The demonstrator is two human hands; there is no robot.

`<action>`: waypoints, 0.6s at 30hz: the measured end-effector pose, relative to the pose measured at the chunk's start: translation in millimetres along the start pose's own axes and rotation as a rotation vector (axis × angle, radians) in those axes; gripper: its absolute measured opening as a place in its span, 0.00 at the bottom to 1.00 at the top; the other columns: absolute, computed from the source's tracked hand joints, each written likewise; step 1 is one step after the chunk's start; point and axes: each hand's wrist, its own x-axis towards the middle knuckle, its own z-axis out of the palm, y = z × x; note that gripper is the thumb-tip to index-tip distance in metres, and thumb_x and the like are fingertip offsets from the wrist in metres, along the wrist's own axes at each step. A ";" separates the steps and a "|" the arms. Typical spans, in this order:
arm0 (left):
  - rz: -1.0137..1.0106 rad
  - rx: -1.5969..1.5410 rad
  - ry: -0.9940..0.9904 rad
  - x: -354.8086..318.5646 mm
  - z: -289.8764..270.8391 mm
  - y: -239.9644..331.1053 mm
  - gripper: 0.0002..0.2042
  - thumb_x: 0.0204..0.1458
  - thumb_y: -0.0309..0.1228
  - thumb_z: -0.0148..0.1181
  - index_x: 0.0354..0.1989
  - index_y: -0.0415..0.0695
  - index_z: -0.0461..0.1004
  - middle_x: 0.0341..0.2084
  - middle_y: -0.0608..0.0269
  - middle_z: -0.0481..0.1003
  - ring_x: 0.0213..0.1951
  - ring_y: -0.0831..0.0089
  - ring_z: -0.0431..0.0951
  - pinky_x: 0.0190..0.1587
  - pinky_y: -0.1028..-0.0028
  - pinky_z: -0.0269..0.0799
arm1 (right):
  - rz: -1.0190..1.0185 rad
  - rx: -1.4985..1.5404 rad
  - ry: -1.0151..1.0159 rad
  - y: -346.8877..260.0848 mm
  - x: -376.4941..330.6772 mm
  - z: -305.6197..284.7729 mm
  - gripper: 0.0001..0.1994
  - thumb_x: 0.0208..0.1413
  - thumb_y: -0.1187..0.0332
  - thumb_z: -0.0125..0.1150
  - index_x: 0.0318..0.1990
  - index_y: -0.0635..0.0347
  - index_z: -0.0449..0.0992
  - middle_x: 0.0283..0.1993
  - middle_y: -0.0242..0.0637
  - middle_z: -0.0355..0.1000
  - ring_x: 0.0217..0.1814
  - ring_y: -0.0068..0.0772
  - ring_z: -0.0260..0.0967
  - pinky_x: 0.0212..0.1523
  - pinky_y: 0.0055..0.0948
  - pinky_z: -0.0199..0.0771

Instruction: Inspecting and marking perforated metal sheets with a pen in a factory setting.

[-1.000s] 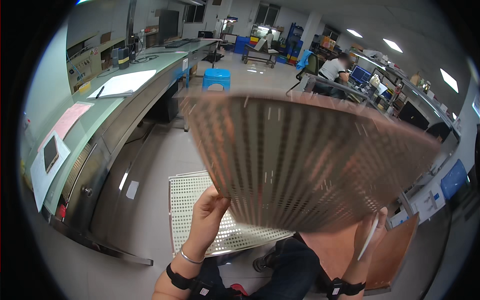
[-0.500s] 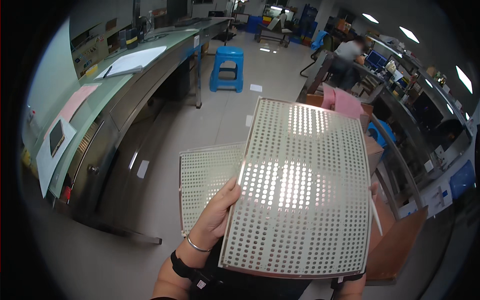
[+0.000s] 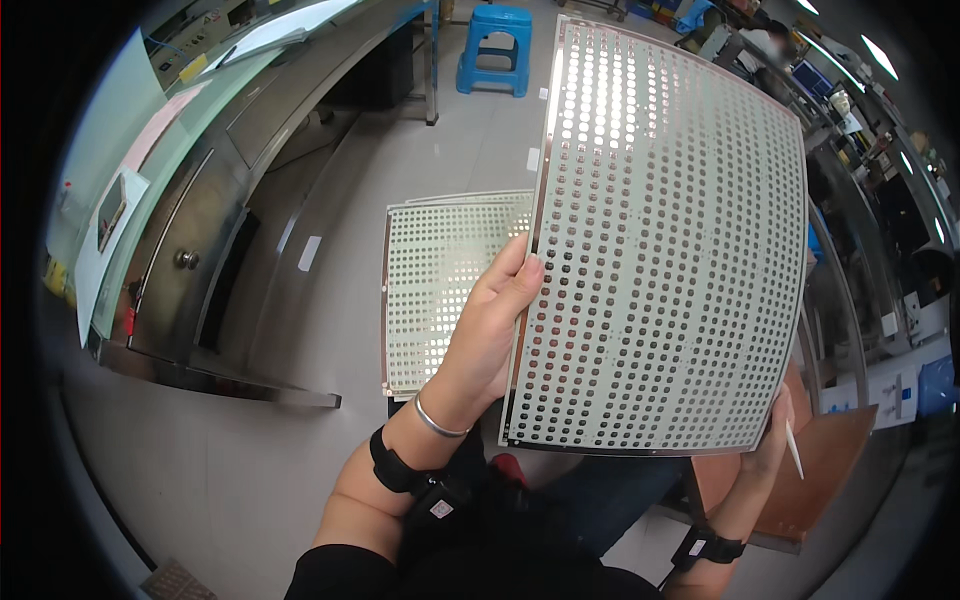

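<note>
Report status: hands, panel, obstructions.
Left hand gripping dotted panel at left edge; right hand at lower right, white stick alongside. Panel raised, tilted. Second panel partly hidden behind it.

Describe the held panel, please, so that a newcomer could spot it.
From the blue plastic stool near the top edge, look down to the left hand. It grips the left edge of a pale green dotted panel, whose lower right corner is in the right hand. It is held, unlike the similar panel at its left.

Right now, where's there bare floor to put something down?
Bare floor shows between the stool and the lower board, and between the desk and the left arm. It's crowded on the right, where the held board, right hand and brown panel bunch together.
</note>
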 end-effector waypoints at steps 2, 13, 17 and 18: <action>0.000 -0.014 0.003 0.1 -1.0 -2.6 0.14 0.63 0.31 0.40 0.55 0.39 0.62 0.47 0.59 0.71 0.46 0.75 0.75 0.48 0.75 0.74 | 0.011 -0.031 0.044 -3.3 -1.4 10.0 0.20 0.64 0.56 0.41 0.47 0.68 0.68 0.41 0.39 0.72 0.42 0.23 0.70 0.45 0.24 0.71; -0.001 -0.056 -0.006 0.1 -1.8 -4.9 0.16 0.63 0.32 0.43 0.56 0.39 0.62 0.48 0.60 0.71 0.47 0.76 0.74 0.49 0.75 0.73 | -0.049 -0.103 0.226 -4.2 -3.7 22.3 0.19 0.63 0.57 0.45 0.47 0.68 0.68 0.40 0.39 0.72 0.40 0.23 0.71 0.43 0.22 0.71; -0.009 -0.063 -0.016 0.6 -1.1 -5.8 0.16 0.62 0.32 0.43 0.57 0.40 0.61 0.48 0.60 0.71 0.47 0.76 0.74 0.49 0.75 0.73 | -0.053 -0.111 0.240 -4.7 -2.3 24.9 0.19 0.63 0.58 0.45 0.47 0.68 0.68 0.41 0.39 0.72 0.40 0.23 0.71 0.43 0.22 0.71; -0.008 -0.058 -0.006 1.2 -0.3 -6.4 0.16 0.62 0.32 0.43 0.57 0.40 0.61 0.48 0.60 0.71 0.47 0.76 0.74 0.49 0.75 0.73 | -0.050 -0.113 0.221 -4.8 -2.8 22.3 0.18 0.63 0.58 0.45 0.47 0.68 0.68 0.41 0.39 0.72 0.40 0.23 0.71 0.43 0.22 0.71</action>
